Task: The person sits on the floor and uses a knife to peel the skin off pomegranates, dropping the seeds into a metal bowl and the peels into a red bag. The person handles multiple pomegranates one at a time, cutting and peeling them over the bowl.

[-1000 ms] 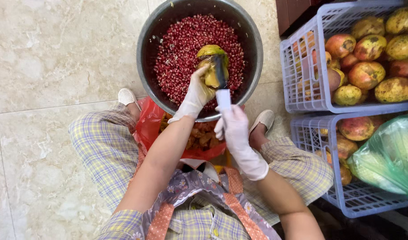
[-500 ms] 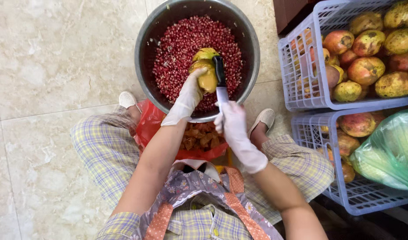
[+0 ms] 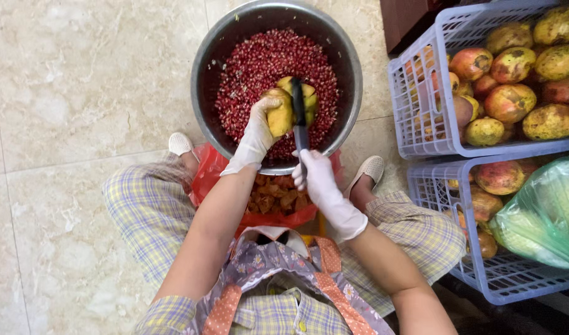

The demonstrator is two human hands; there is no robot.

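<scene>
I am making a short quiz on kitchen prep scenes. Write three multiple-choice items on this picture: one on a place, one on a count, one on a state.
1. Where is the pomegranate piece held?
A. over the metal bowl
B. inside a crate
C. on the floor

2. How many plastic crates of fruit are in view?
A. one
B. two
C. four

3. What is the right hand doing?
A. resting empty
B. gripping a knife laid against the fruit
C. lifting the bowl

Answers:
1. A: the gloved left hand holds it above the red seeds.
2. B: an upper crate and a lower crate stand at the right.
3. B: its fingers close on the handle, with the blade on the fruit.
</scene>
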